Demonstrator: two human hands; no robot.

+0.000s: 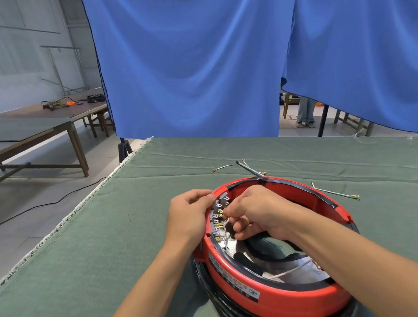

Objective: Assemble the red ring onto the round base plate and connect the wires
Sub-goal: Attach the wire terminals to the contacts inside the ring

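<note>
Red ring (277, 297) on round base plate (220, 301), left grip (191, 213) curled around its rim, right grip (259, 212) inside, pinching a wire (225, 222).

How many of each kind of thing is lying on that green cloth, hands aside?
Red ring: 1
Black base plate: 1
Loose wire lots: 3 (left wire, middle bunch, right wire)
Total: 5
</note>
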